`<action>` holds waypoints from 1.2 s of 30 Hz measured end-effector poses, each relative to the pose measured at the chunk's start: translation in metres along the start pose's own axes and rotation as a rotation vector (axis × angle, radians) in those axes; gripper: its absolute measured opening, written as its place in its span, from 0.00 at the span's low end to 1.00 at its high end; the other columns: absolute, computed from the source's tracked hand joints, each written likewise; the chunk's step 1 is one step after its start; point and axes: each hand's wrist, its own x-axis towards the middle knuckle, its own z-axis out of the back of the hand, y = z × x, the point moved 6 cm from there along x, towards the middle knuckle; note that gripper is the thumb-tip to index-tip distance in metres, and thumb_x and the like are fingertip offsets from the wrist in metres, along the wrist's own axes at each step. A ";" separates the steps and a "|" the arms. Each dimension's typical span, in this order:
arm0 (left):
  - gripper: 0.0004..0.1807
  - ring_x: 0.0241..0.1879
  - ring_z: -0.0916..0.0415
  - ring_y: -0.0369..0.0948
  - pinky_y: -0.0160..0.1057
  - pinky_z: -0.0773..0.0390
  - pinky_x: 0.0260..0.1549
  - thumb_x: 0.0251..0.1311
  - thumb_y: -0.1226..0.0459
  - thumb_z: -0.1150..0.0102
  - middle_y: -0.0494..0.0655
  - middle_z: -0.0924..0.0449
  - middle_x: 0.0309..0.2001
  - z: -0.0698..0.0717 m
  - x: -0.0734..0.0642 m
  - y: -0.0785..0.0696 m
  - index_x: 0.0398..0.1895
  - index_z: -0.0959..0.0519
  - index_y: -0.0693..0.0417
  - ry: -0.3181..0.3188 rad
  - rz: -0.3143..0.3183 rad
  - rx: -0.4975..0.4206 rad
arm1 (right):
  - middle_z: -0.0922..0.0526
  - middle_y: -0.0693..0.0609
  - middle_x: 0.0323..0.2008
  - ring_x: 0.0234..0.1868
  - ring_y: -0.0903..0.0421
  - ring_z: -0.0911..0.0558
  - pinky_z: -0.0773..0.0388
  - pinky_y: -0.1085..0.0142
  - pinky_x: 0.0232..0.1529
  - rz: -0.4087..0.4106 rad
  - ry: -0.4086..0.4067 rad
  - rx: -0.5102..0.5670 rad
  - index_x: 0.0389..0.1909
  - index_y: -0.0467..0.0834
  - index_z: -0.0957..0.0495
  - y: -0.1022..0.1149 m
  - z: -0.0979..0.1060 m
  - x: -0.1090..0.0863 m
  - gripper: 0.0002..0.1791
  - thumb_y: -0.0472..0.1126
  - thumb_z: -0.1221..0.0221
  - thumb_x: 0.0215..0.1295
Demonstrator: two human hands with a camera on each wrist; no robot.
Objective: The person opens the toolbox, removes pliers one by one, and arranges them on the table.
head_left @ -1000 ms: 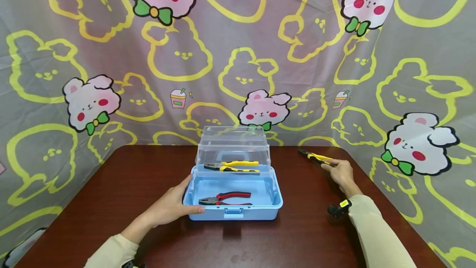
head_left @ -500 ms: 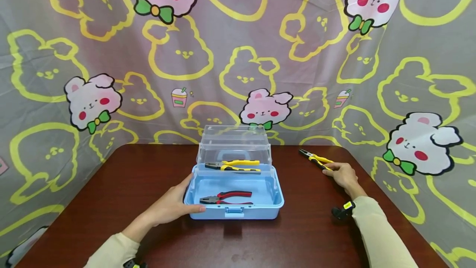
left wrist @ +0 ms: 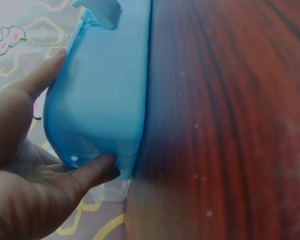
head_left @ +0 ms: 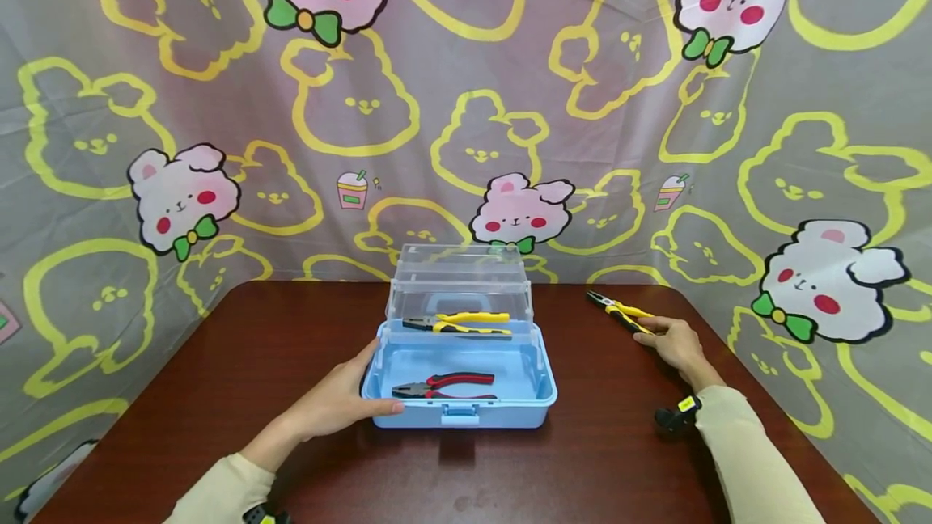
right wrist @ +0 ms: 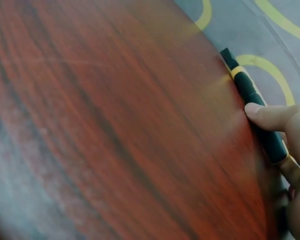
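Observation:
A light blue toolbox (head_left: 502, 417) stands open mid-table, its clear lid (head_left: 462, 257) raised at the back. My left hand (head_left: 331, 403) grips its left front corner, thumb over the front rim and fingers along the side wall (left wrist: 100, 100). Red-and-black pliers (head_left: 462, 379) lie in the bottom of the box. Yellow-and-black pliers (head_left: 473, 319) rest farther back, in the upper tray. At the table's back right, my right hand (head_left: 677, 346) holds a second pair of yellow-and-black pliers (head_left: 615, 308) by the handles, thumb on a black grip (right wrist: 267, 140). Their jaws point away to the left.
The dark red-brown wooden table (head_left: 240, 354) carries the box. A grey curtain (head_left: 291, 128) with cartoon prints hangs close behind and along both sides. The box's front latch (head_left: 460, 419) faces me.
My right hand has shifted slightly to the right, and the pliers in it have turned a little, with more of their handles showing. My left hand keeps its place on the box.

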 end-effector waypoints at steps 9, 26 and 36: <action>0.64 0.60 0.25 0.49 0.57 0.28 0.59 0.57 0.50 0.22 0.60 0.29 0.69 0.000 0.000 0.002 0.84 0.58 0.58 -0.002 0.020 -0.010 | 0.21 0.33 0.60 0.59 0.35 0.25 0.29 0.47 0.54 0.074 0.042 0.037 0.68 0.32 0.26 0.009 0.003 0.001 0.33 0.47 0.31 0.70; 0.64 0.60 0.25 0.49 0.56 0.28 0.59 0.57 0.51 0.22 0.60 0.30 0.70 0.000 0.001 0.001 0.84 0.58 0.59 -0.001 0.005 -0.016 | 0.20 0.31 0.59 0.58 0.33 0.23 0.24 0.47 0.50 0.230 0.017 -0.015 0.62 0.31 0.21 0.049 0.016 -0.002 0.26 0.43 0.32 0.70; 0.64 0.59 0.25 0.50 0.56 0.28 0.58 0.57 0.50 0.23 0.60 0.29 0.69 -0.001 -0.001 0.000 0.84 0.58 0.60 -0.001 -0.002 0.003 | 0.15 0.36 0.52 0.51 0.40 0.16 0.21 0.60 0.44 0.404 0.030 0.028 0.60 0.34 0.18 0.100 0.002 -0.011 0.25 0.43 0.29 0.67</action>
